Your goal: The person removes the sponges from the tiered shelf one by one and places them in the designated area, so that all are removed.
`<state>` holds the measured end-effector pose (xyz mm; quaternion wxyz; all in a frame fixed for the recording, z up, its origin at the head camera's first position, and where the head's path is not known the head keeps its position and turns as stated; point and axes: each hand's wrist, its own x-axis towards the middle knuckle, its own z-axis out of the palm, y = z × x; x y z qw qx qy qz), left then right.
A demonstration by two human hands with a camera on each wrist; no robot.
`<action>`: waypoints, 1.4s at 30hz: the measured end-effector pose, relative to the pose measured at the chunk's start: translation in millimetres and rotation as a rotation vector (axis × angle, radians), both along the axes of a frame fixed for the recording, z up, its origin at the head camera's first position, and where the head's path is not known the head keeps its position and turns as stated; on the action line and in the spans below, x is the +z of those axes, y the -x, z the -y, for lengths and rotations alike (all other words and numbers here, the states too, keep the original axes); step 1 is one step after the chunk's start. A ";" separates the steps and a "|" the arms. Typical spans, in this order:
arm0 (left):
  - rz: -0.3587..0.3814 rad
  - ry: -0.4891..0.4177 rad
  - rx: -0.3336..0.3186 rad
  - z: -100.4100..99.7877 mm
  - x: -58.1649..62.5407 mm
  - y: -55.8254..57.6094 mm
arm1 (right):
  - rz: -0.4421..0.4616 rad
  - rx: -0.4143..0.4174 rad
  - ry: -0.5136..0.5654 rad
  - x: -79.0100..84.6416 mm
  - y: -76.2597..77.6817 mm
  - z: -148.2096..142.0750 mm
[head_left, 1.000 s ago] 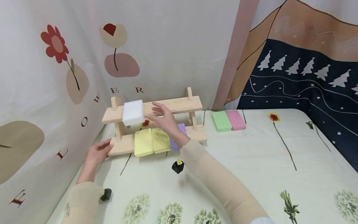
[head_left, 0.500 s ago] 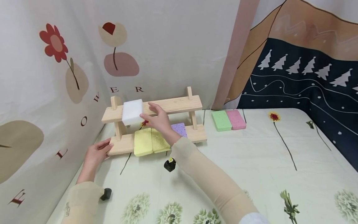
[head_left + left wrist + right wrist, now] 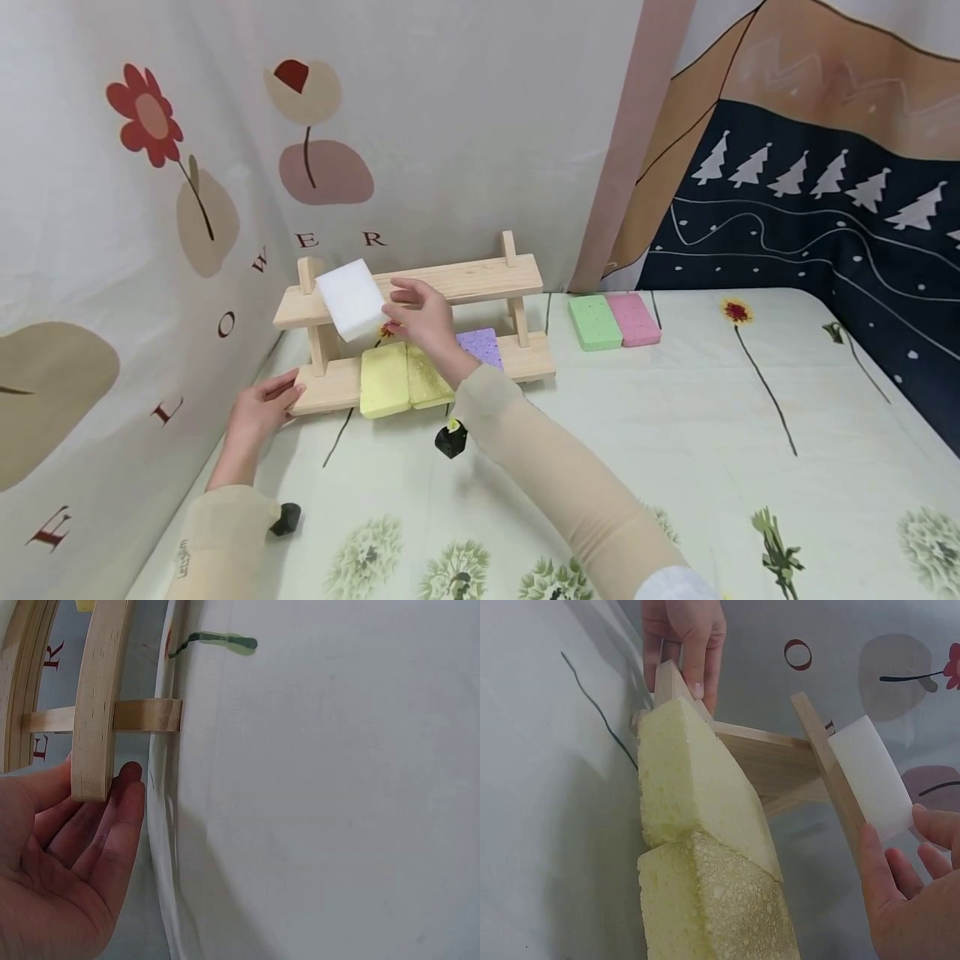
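Observation:
A two-tier wooden shelf (image 3: pixel 322 392) stands near the back wall. My left hand (image 3: pixel 258 408) grips the left end of its lower board; in the left wrist view, thumb and fingers (image 3: pixel 124 825) lie on either side of that board (image 3: pixel 94 712). A white sponge block (image 3: pixel 349 298) sits askew at the left of the upper board, overhanging its front edge. My right hand (image 3: pixel 423 317) pinches its right front corner between thumb and fingertips. On the lower board, two yellow sponges (image 3: pixel 385 381) lie side by side, with a speckled purple sponge (image 3: pixel 480 346) further right, partly behind my right arm.
A green sponge (image 3: pixel 596 322) and a pink sponge (image 3: pixel 633 319) lie side by side on the flower-printed cloth (image 3: pixel 637 433), right of the shelf. Hanging fabric (image 3: pixel 465 125) rises close behind and to the left of the shelf.
My right hand has moved left onto the white sponge and taken its corner. The sponge has turned from nearly straight to slanted, and my left hand has stayed on the shelf.

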<state>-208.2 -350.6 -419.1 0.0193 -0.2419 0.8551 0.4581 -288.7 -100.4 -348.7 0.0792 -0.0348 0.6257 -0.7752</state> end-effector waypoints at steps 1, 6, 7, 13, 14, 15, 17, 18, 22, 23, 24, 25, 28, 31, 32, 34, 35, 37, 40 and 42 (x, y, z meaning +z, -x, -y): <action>-0.001 0.001 0.001 0.0 -0.3 0.2 | -0.004 -0.001 -0.001 0.2 -0.1 -0.6; -0.009 -0.011 -0.002 -0.8 0.5 -0.5 | -0.016 0.011 0.001 2.2 -1.2 -5.1; -0.010 -0.015 -0.003 -0.9 0.5 -0.7 | -0.016 0.013 0.003 2.5 -1.5 -6.4; -0.014 -0.020 -0.010 -0.2 1.5 -2.0 | -0.020 0.035 0.002 2.9 -3.2 -17.7; -0.016 -0.018 -0.011 -0.1 1.5 -2.2 | -0.023 0.041 0.003 2.9 -3.6 -20.1; -0.016 -0.016 -0.012 -0.1 1.8 -2.4 | -0.026 0.046 0.005 2.9 -4.2 -22.4; -0.016 -0.014 -0.011 -0.5 1.7 -2.7 | -0.033 0.056 0.007 2.5 -5.8 -27.5; -0.017 -0.014 -0.012 -0.6 1.8 -2.9 | -0.037 0.059 0.012 2.2 -6.5 -30.3; -0.021 -0.008 -0.013 -0.7 1.4 -2.9 | -0.052 0.068 0.006 0.4 -8.8 -42.5; -0.021 -0.006 -0.012 -0.7 1.4 -2.8 | -0.054 0.073 0.007 -0.3 -8.9 -45.5; -0.021 -0.002 -0.012 -0.7 1.3 -2.6 | -0.054 0.074 0.006 -0.6 -9.3 -48.5; -0.022 0.000 -0.012 -0.5 0.9 -2.5 | -0.053 0.075 0.007 -1.0 -9.6 -51.4; -0.022 0.002 -0.009 -0.8 0.7 -2.3 | -0.054 0.075 0.015 -2.3 -10.6 -59.4; -0.021 -0.001 -0.007 -0.8 0.1 -2.5 | -0.054 0.073 0.021 -3.5 -12.2 -66.8; -0.017 -0.003 -0.004 -1.2 0.4 -2.7 | -0.058 0.075 0.023 -3.8 -12.7 -69.3; -0.016 -0.004 0.000 -1.4 0.1 -2.7 | -0.065 0.075 0.020 -4.2 -13.5 -74.7; -0.018 -0.002 0.002 -1.8 0.2 -2.9 | -0.069 0.076 0.016 -4.2 -14.1 -77.6; -0.022 -0.001 0.007 -2.5 0.7 -3.0 | -0.080 0.078 0.009 -3.8 -15.0 -83.8; -0.033 0.001 0.013 -2.5 0.6 -2.6 | -0.095 0.077 -0.010 -3.1 -16.6 -93.6; -0.038 0.004 0.013 -2.4 0.5 -2.2 | -0.097 0.074 -0.013 -2.3 -17.9 -100.3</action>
